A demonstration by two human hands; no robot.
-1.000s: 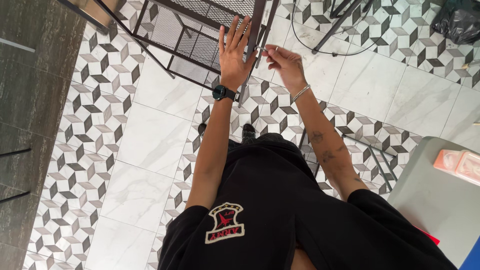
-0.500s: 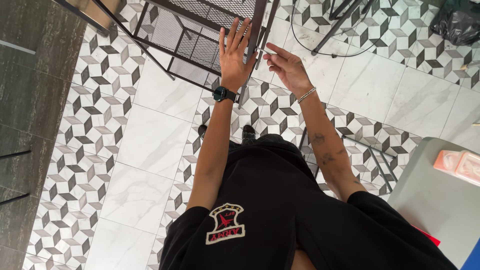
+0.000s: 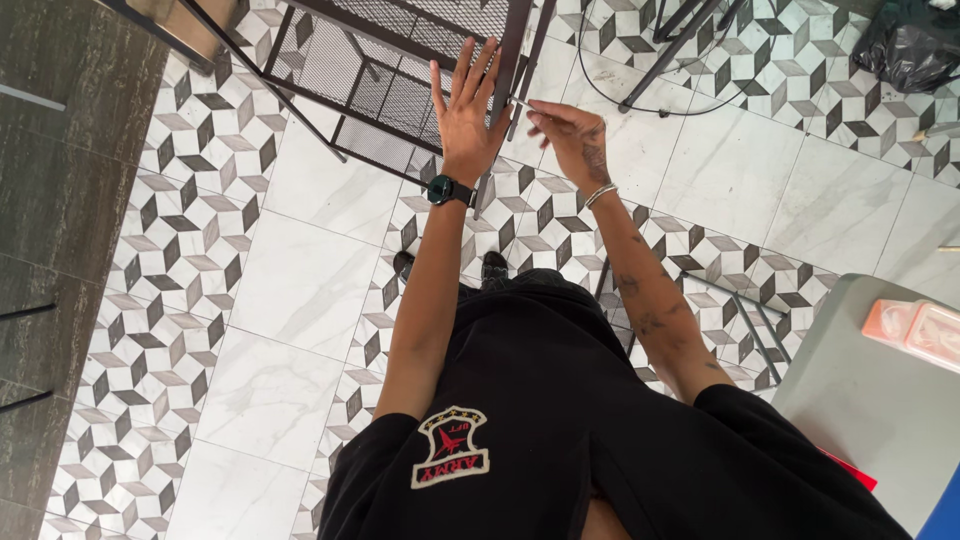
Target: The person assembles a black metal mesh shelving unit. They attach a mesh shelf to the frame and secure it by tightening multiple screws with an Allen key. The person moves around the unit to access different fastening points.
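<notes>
Far left of frame: dark wood-grain floor strip [image 3: 50, 150], then patterned cube-print tiles mixed with plain white marble-look tiles [image 3: 300, 290].

Upper centre: black metal rack [image 3: 400, 60] with mesh shelves and thin square-tube legs, standing on the tiles.

My left hand [image 3: 465, 115], upper centre, is open flat, fingers spread, palm against the rack's upright bar [image 3: 505, 70]. No grasp on anything. Dark watch [image 3: 450, 190] on that wrist.

My right hand [image 3: 572, 135], just right of the left one, has fingers pinched together on a small thin light-coloured piece [image 3: 522, 104] held right at the upright bar. Too small to tell what it is. Bracelet [image 3: 600, 195] on that wrist.

Lower centre: my black shirt, with a shield-shaped patch [image 3: 452, 446], white border, red centre.

Upper right: black wire legs of another frame [image 3: 680, 50], then a crumpled black plastic bag [image 3: 915, 50] in the corner.

Right edge: grey bench [image 3: 870, 400], smooth and matte, carrying a pale pink, rounded-rectangular plastic package [image 3: 915, 330]. A red sliver [image 3: 850, 468] shows at the bench's lower edge.
</notes>
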